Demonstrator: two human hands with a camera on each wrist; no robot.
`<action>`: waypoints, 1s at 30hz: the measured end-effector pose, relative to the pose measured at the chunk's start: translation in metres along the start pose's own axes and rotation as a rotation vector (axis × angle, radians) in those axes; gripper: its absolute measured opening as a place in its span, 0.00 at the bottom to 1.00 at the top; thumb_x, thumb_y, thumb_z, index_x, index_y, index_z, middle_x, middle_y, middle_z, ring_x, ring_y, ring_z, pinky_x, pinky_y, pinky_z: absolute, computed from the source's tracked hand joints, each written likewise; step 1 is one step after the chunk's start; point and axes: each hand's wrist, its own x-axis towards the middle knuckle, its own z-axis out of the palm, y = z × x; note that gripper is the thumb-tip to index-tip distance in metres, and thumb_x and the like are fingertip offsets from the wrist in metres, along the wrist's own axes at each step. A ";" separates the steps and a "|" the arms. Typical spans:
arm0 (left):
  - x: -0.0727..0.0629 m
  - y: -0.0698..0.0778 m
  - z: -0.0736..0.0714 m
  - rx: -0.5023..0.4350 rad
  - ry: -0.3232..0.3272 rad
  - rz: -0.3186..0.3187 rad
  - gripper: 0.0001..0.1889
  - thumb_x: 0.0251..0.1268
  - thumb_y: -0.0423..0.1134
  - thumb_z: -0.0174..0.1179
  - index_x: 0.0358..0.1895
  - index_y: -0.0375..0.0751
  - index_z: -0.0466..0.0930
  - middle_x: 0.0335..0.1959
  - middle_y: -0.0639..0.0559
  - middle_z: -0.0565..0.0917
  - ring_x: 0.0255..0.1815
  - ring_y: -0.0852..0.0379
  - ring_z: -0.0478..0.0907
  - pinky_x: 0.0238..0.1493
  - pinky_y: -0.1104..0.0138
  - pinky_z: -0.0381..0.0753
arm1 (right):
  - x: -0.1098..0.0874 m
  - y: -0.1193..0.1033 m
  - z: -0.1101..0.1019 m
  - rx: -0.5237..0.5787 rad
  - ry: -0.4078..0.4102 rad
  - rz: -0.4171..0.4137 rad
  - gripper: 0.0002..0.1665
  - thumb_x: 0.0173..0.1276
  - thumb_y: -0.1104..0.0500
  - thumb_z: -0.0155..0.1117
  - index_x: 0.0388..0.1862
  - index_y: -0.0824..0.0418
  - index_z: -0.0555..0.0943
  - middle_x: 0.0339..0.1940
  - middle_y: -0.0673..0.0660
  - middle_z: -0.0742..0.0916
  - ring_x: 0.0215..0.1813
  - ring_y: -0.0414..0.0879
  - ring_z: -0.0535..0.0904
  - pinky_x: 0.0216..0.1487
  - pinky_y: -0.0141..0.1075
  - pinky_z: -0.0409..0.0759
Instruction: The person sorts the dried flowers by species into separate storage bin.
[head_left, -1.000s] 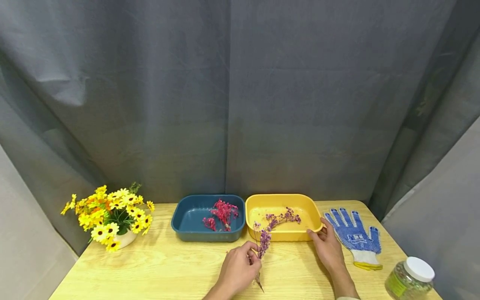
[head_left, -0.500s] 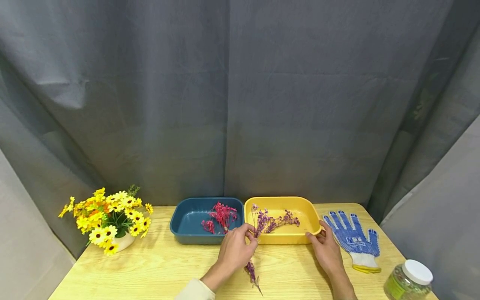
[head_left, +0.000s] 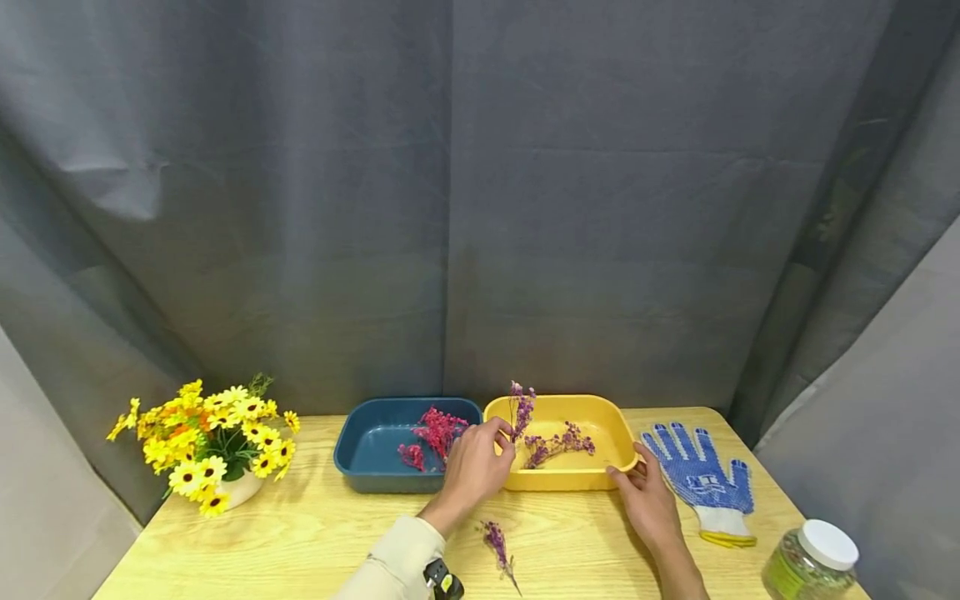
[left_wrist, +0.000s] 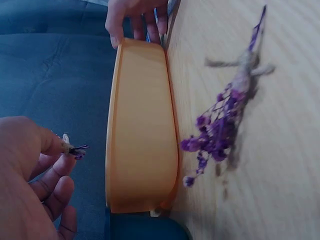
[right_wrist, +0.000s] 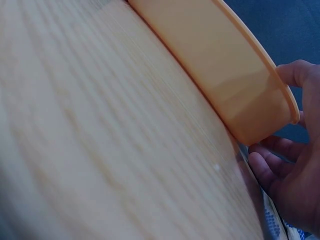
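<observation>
My left hand (head_left: 476, 465) pinches the stem end of a purple dried flower sprig (head_left: 522, 410) above the left side of the yellow tray (head_left: 558, 481). Its cut stems (left_wrist: 78, 148) poke out between thumb and fingertips in the left wrist view. At the tray's right front corner, my right hand (head_left: 651, 504) grips the rim, thumb on top and fingers around the side (right_wrist: 280, 150). A second purple sprig (head_left: 561, 444) lies inside the tray. On the table in front lies another purple sprig (head_left: 497, 543), tied with twine (left_wrist: 242, 75).
A dark blue tray (head_left: 386, 483) with pink dried flowers (head_left: 438, 431) stands directly left of the yellow one. Farther left is a pot of yellow flowers (head_left: 210, 442). A blue and white glove (head_left: 705, 483) and a white-lidded jar (head_left: 810, 560) stand at the right. A grey curtain (head_left: 450, 208) hangs behind.
The left hand has lifted one purple sprig forward and up, from the table in front to above the yellow tray. Another sprig stays behind on the table. The right hand keeps its grip.
</observation>
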 end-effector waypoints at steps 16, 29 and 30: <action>0.004 -0.008 0.014 -0.037 -0.079 -0.101 0.10 0.60 0.45 0.61 0.44 0.52 0.81 0.32 0.59 0.82 0.30 0.63 0.76 0.29 0.69 0.72 | -0.002 0.000 0.004 -0.011 0.013 -0.014 0.47 0.71 0.40 0.56 0.79 0.52 0.47 0.72 0.66 0.70 0.67 0.60 0.74 0.67 0.57 0.65; -0.021 -0.003 0.001 -0.128 -0.074 -0.050 0.10 0.60 0.46 0.60 0.45 0.56 0.79 0.37 0.59 0.81 0.31 0.66 0.73 0.34 0.70 0.72 | -0.003 -0.001 0.000 -0.002 0.006 0.008 0.50 0.69 0.36 0.56 0.79 0.51 0.45 0.73 0.65 0.68 0.69 0.61 0.71 0.69 0.58 0.61; -0.024 -0.002 -0.001 -0.138 -0.077 -0.052 0.11 0.60 0.46 0.60 0.46 0.56 0.79 0.38 0.58 0.82 0.30 0.67 0.73 0.34 0.70 0.72 | -0.003 -0.001 0.000 0.001 0.002 0.009 0.50 0.69 0.35 0.56 0.79 0.51 0.45 0.74 0.65 0.68 0.69 0.61 0.71 0.69 0.58 0.61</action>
